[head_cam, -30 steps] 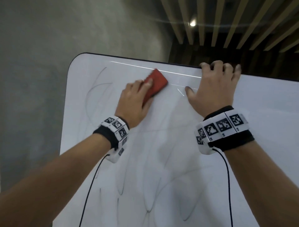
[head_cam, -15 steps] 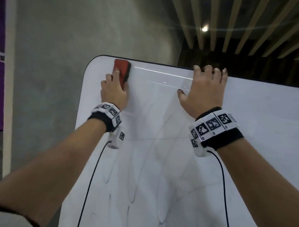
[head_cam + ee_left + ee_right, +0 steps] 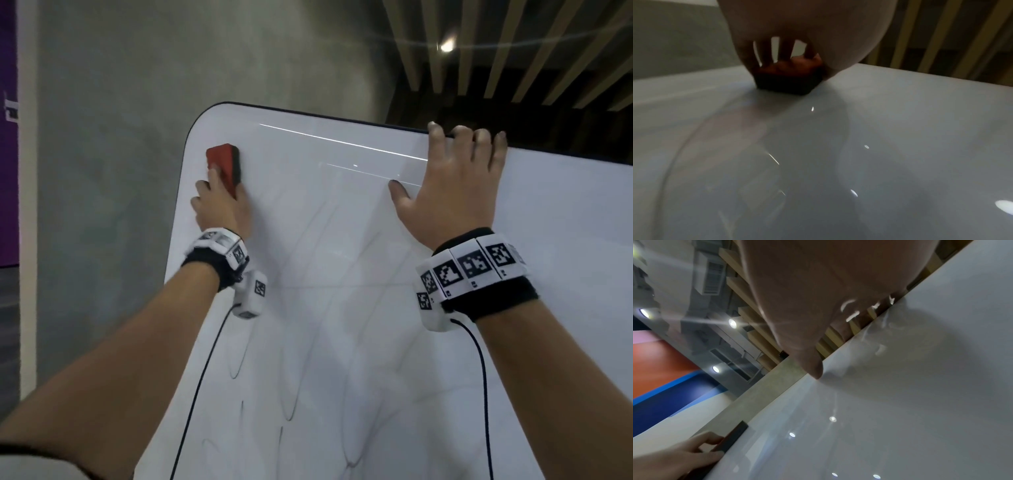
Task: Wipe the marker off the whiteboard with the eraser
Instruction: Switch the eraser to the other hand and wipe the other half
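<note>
The whiteboard (image 3: 359, 274) stands tilted before me, with faint grey marker strokes (image 3: 239, 356) across its lower part. A red eraser (image 3: 223, 162) with a dark felt underside lies flat against the board near the top-left corner. My left hand (image 3: 221, 205) grips the eraser from below, fingers spread over its back (image 3: 785, 48), and the eraser (image 3: 789, 76) touches the board. My right hand (image 3: 452, 192) holds the board's top edge, fingers hooked over it and thumb (image 3: 812, 365) pressed on the face. The right wrist view shows the eraser (image 3: 731, 439) edge-on.
A grey concrete wall (image 3: 120, 137) stands behind the board on the left. Wooden ceiling slats (image 3: 513, 51) and a spotlight (image 3: 447, 46) show above. Thin black cables (image 3: 205, 377) run down from both wrist bands.
My left hand swept the eraser from the top middle of the board to the top-left corner, then a little down the left side. The right hand stayed on the top edge.
</note>
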